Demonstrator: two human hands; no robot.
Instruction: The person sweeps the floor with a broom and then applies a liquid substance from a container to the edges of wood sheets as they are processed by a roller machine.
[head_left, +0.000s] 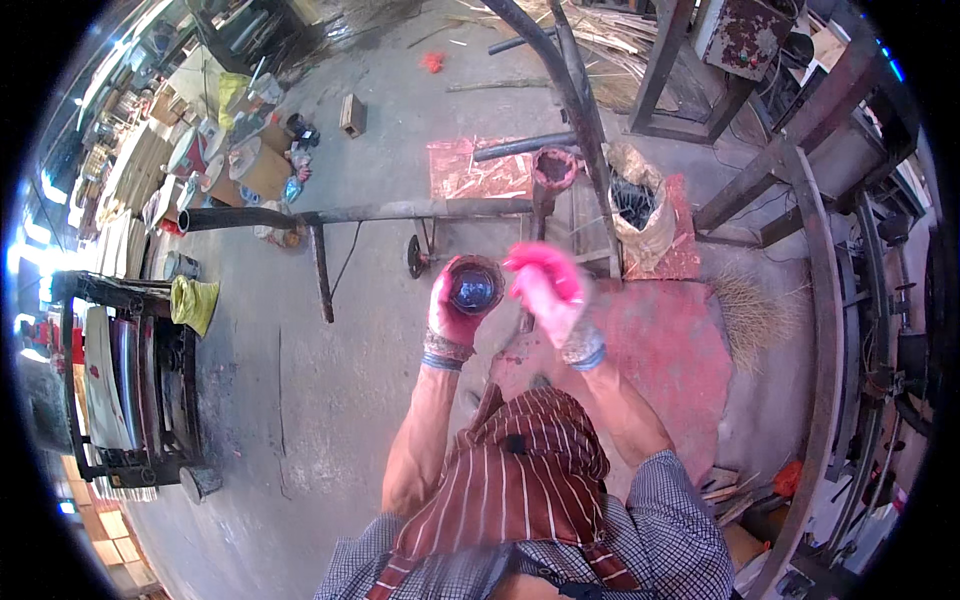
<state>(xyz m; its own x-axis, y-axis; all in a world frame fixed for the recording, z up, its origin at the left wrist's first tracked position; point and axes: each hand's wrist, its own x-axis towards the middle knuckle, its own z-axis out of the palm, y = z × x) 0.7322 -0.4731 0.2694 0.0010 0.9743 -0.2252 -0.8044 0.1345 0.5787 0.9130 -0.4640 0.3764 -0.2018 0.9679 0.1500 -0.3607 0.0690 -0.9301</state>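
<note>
My left hand, in a pink-coated glove with a grey knit cuff, is wrapped round a round container. Its rim is reddish brown and its inside dark and glossy; I cannot tell whether that is liquid. My right hand, gloved the same way, is raised just right of the container's rim. Motion smears its fingers, so their grip and anything in them stay unclear. Beyond both hands stands a red-stained cup-like vessel on a dark post, beside the metal pipe frame.
An open sack with dark contents stands on a red board at right. A larger red sheet covers the floor by my right arm. Metal machinery lines the right side. A rack stands at left, with buckets and drums farther off.
</note>
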